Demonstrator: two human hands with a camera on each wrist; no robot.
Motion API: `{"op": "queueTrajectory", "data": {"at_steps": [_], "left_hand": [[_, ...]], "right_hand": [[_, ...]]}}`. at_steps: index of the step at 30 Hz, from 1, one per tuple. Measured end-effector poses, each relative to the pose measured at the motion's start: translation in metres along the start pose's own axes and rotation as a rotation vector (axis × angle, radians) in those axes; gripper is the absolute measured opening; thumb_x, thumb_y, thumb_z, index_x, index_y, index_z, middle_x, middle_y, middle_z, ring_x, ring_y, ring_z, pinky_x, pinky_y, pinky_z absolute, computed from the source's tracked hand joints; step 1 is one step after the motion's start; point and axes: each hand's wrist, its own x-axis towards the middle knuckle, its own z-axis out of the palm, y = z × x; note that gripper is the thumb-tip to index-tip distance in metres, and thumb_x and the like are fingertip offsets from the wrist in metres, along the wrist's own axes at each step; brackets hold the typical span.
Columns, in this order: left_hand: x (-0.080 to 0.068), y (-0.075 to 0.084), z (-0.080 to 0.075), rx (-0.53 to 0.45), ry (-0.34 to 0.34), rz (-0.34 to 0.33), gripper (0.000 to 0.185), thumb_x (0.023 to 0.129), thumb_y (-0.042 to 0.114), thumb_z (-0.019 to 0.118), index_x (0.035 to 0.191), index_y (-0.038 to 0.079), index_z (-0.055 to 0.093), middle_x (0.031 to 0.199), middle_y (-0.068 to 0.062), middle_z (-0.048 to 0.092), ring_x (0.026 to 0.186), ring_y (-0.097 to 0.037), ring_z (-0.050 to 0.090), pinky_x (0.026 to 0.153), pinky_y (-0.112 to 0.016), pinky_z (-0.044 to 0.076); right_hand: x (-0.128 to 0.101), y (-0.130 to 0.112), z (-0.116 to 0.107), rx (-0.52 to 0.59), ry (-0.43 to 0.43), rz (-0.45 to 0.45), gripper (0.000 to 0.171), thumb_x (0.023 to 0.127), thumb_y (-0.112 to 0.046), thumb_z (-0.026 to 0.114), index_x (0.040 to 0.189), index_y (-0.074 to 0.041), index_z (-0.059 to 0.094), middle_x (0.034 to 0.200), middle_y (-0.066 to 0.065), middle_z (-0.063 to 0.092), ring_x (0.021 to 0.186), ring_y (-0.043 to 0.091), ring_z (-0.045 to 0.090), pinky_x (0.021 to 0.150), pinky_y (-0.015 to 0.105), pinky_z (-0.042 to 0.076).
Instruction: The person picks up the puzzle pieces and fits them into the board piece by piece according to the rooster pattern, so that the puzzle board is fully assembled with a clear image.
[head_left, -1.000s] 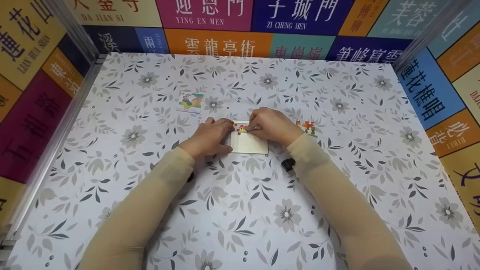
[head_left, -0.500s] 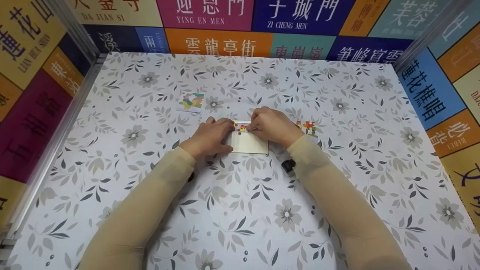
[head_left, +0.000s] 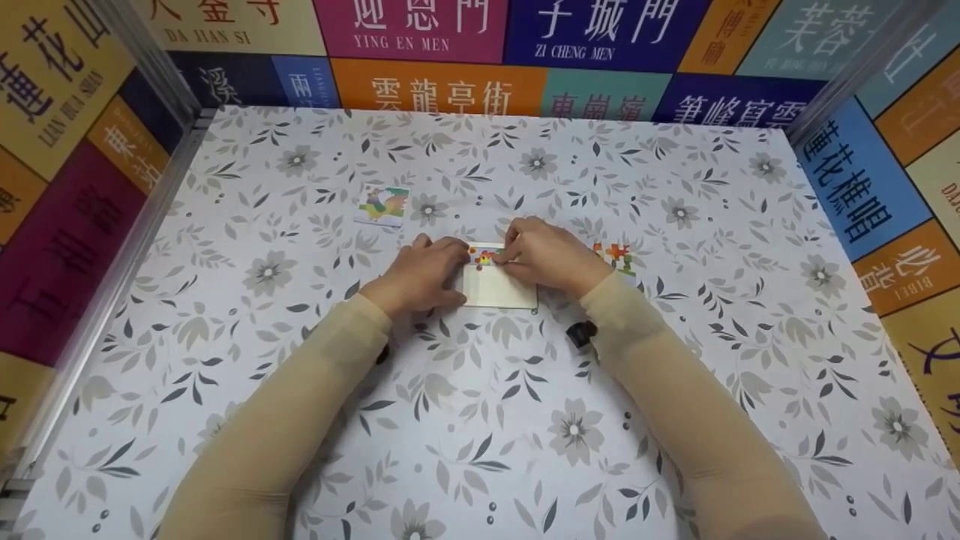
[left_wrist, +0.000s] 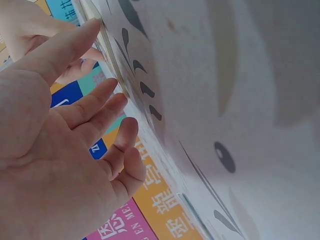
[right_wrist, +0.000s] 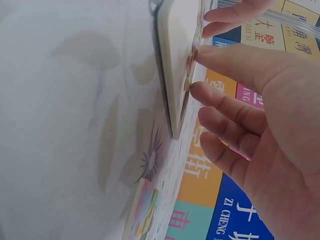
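A small cream puzzle board (head_left: 501,289) lies mid-table, with several colourful jigsaw pieces (head_left: 484,257) along its far edge. My left hand (head_left: 417,274) rests at the board's left side, thumb near the near corner and fingertips at the far corner. In the left wrist view its fingers (left_wrist: 90,105) are extended and spread, touching the board's edge. My right hand (head_left: 547,255) is over the board's far right part, thumb and index finger pinching a jigsaw piece (right_wrist: 188,84). That piece is mostly hidden by the fingers; its picture cannot be made out.
Back left lies a partly assembled puzzle (head_left: 382,205) with a coloured picture. Beyond my right wrist, more orange and green puzzle pieces (head_left: 617,255) show, partly covered by the arm. A floral cloth (head_left: 495,420) covers the table, with printed panels (head_left: 435,86) around it.
My right hand shifts very slightly to the right and nearer, still at the pieces on the board. The left hand and the board keep their places.
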Motion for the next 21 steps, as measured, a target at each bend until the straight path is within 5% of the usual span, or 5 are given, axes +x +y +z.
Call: {"op": "queueTrajectory", "data": {"at_steps": [21], "left_hand": [[0.002,0.002,-0.002,0.055,-0.055,-0.009,0.063,0.081,0.042,0.072,0.137,0.026,0.050,0.148,0.004,0.039,0.123,-0.029,0.038,0.101,-0.050,0.034]], "right_hand": [[-0.019,0.004,-0.006,0.084,-0.007,0.053,0.027,0.090,-0.029,0.065,0.115,-0.021,0.071,0.107,-0.006,0.057,0.099,0.013,0.053,0.088,0.034,0.046]]}}
